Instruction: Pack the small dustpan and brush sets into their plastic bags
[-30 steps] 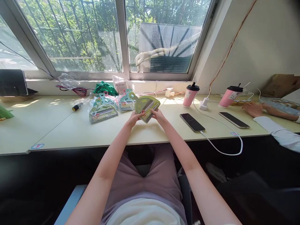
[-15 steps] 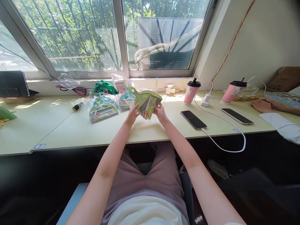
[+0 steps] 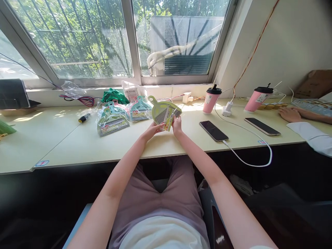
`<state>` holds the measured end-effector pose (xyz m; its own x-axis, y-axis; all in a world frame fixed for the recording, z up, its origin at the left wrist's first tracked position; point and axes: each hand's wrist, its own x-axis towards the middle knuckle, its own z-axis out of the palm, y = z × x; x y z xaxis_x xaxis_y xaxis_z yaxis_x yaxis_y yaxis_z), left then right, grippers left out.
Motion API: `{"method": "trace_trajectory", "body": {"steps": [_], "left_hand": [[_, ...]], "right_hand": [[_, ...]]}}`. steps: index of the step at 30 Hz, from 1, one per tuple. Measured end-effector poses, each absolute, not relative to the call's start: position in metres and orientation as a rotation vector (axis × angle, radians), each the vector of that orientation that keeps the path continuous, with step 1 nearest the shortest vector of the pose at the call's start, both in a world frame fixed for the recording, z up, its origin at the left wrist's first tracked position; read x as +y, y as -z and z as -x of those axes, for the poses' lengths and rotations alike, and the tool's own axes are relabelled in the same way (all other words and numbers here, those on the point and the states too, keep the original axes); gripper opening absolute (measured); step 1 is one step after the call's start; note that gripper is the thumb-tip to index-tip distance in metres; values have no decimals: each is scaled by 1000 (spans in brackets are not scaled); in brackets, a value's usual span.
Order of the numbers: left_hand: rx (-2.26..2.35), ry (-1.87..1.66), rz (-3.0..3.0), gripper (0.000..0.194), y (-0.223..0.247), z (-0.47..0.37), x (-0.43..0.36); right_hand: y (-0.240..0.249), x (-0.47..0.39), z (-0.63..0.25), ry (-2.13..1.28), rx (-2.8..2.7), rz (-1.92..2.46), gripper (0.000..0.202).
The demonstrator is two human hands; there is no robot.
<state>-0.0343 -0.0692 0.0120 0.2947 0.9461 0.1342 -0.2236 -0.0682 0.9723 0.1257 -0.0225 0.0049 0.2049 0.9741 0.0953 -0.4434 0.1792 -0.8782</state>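
Head view: left fingers [image 3: 157,127] and right fingers [image 3: 176,121] closed on green dustpan [image 3: 158,108], between bagged dustpans [image 3: 113,125] and cabled phone [image 3: 213,130].

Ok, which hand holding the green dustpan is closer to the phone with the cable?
Right hand. It grips the lower right of the green dustpan, left of the phone; the left hand holds its lower left, farther away.

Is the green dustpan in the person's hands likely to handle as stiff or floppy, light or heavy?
The green dustpan is probably stiff: its looped handle juts out unsupported without drooping. It looks light for its size, being a shallow pan held near its edge by the left hand and right hand. Its smooth-looking surface may be slightly slippery.
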Motion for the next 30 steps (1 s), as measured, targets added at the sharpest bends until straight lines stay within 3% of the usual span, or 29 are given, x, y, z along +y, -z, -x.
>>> {"method": "trace_trajectory", "body": {"steps": [5, 12, 17, 24, 30], "left_hand": [[833, -1303, -1162, 58, -9, 38, -62], [729, -1307, -1198, 68, -16, 39, -68], [666, -1321, -1181, 67, -20, 40, -71], [653, -1281, -1233, 72, -18, 38, -73], [678, -1289, -1264, 77, -17, 37, -72]], "right_hand": [[-14, -27, -123, -1316, -915, 673, 29], [-23, -44, -130, -1393, -1031, 576, 58], [-27, -46, -131, -1412, -1051, 560, 57], [-20, -32, -123, -1358, -852, 652, 33], [-14, -29, -124, -1337, -922, 671, 38]]}}
